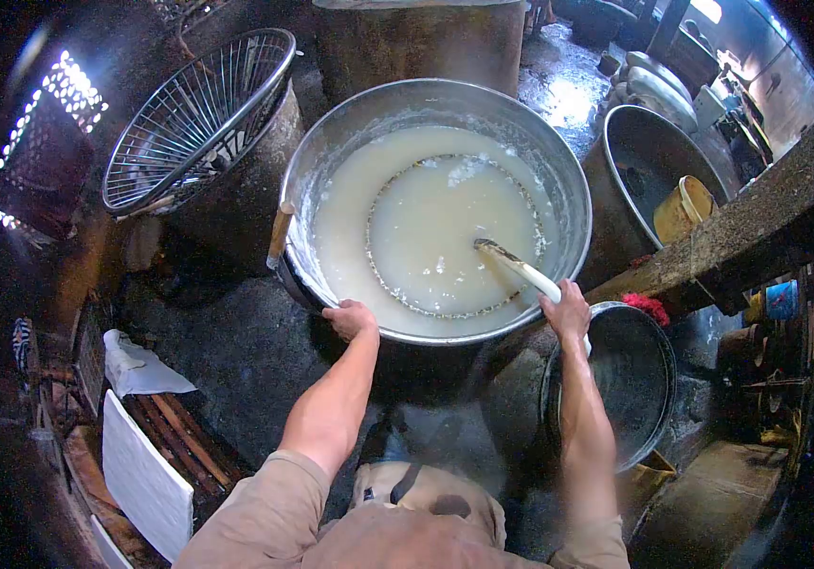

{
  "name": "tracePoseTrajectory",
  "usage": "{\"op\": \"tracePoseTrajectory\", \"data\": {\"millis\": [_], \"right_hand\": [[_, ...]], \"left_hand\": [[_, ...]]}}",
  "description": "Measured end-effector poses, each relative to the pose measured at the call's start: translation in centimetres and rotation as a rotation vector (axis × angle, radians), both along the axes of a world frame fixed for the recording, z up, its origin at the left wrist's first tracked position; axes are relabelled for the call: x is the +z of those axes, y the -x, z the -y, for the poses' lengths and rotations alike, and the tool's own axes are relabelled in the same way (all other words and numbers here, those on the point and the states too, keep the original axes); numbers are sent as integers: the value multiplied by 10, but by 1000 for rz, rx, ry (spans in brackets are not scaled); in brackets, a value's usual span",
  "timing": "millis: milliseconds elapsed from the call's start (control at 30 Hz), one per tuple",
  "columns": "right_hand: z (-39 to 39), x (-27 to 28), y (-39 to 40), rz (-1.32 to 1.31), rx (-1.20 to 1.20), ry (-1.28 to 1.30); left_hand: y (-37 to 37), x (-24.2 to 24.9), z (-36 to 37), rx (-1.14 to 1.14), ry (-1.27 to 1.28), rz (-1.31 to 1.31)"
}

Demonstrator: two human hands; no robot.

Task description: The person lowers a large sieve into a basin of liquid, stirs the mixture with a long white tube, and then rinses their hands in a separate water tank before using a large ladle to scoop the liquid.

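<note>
1. Your left hand (350, 319) rests on the near rim of the big metal basin (573, 175), fingers curled over the edge, gripping it; your right hand (568, 313) is closed around the pale handle of the long stirring ladle (519, 268), just at the basin's near-right rim.

2. The ladle slants from your fist down into the milky liquid (426, 228); its far end sits under the surface near the middle, so you cannot tell the shape of its head.

3. Judge the basin as very heavy: it is wide and filled well up the wall; the liquid will slosh if you tilt it, and the wet rim looks slippery; hold it with a firm hooked grip on the rim, not the wall.

4. The ladle looks stiff and light, probably slick where wet; keep your grip high on the dry part.

5. Further out: a wire basket (198, 119) tilts at the upper left; an empty dark pan (630, 379) sits just beside your right forearm; another large pot (653, 161) stands to the right, with a yellow container (684, 209) in it.
</note>
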State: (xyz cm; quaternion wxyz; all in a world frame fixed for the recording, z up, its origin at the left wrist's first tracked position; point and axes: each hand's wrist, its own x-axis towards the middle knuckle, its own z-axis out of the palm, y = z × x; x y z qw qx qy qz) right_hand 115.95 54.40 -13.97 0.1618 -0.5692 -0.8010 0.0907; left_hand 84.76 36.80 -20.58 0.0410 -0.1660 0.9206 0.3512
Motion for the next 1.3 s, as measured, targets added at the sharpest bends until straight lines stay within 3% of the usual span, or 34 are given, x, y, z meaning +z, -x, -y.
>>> {"op": "tracePoseTrajectory", "data": {"millis": [1300], "right_hand": [[-1, -9, -5, 53, -16, -38]], "left_hand": [[-6, 16, 0, -17, 5, 59]]}}
